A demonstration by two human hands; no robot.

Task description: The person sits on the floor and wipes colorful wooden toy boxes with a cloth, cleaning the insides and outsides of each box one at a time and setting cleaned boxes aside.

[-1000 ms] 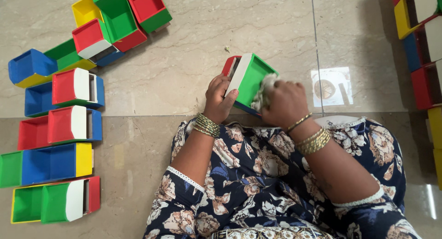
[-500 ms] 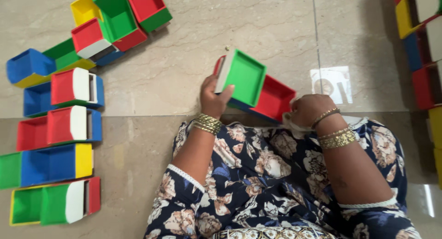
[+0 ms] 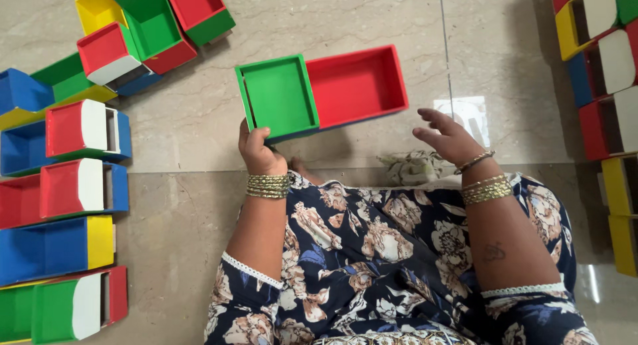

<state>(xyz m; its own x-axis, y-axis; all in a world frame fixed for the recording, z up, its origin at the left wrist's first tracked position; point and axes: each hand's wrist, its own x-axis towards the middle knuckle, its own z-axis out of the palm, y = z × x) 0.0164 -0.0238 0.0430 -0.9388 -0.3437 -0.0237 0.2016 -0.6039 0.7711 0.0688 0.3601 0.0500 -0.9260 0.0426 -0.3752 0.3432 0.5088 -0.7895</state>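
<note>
Open green-and-red box (image 3: 319, 92) at centre; coloured boxes (image 3: 73, 185) stacked left and right.

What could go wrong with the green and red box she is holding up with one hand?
The green and red box is gripped only at its lower left corner by the left hand, so it might tip or slip. The right hand is open and off it, so it could not steady it. If dropped, it would land on the hard stone floor.

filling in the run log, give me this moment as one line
left hand: grips green tray's near edge | right hand: open, empty, beside red tray | trays: joined, above floor
</note>
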